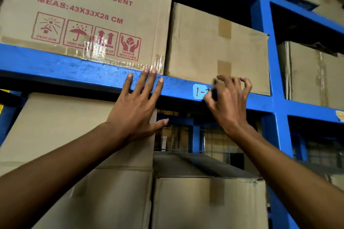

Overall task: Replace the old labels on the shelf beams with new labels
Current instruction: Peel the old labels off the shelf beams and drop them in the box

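Up close, I am looking at a blue shelf beam (74, 65) with cardboard boxes stacked above and below it. All the boxes are taped shut, so I cannot see what they hold. The big printed box (83, 11) on the upper left reads "QTY: 72 PCS", "TRANSLUCENT" and "MEAS: 43X33X28 CM", with red handling icons along its base. Just beside it on the right sits a plain box (217, 46), with strips of brown tape on its face. More boxes fill the bay below and the bays to the right.

My left hand (137, 106) lies flat and wide open against the beam, fingers spread, fingertips reaching its top edge. My right hand (229, 98) grips a dark marker (214, 91), fingers curled, its tip at a pale blue label (198, 91) stuck on the front of the beam. Red writing on the label shows "1-" and the start of another stroke; the rest sits hidden behind my hand.

Far right, at the frame edge, a yellowish label (340, 115) on the next beam is cut off and unreadable. Behind the lower bay is a wire mesh, dim and hard to make out.
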Demonstrator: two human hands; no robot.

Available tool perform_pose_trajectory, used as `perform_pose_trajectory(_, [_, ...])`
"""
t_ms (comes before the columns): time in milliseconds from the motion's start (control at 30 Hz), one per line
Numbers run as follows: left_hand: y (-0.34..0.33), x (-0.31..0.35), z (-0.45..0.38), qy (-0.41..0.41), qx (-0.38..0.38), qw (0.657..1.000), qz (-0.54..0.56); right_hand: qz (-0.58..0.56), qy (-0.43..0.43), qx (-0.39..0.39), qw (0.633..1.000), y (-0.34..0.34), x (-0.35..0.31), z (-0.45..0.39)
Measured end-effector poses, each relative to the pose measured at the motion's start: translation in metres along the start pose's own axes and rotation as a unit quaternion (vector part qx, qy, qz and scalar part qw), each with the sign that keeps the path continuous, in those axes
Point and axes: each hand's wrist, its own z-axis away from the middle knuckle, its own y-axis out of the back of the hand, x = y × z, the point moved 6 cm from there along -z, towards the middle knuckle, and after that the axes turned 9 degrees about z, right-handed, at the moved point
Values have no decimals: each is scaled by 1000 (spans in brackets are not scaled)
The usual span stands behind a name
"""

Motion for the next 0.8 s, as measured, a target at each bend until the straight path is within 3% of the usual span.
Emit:
perform_pose_trajectory(233, [4, 9, 2, 39, 9, 998, 49, -147, -36, 51, 987, 20, 12, 12])
perform_pose_trajectory(400, [-2, 63, 5, 22, 13, 994, 102, -192, -39, 23, 980, 26, 47, 31])
perform_pose_trajectory(567, [-15, 176, 4, -35, 6, 988, 151, -180, -49, -55, 981, 26, 122, 76])
perform_pose_trajectory(800, [-54, 332, 10, -112, -76, 970, 201, -136, -66, -184, 971, 15, 224, 148])
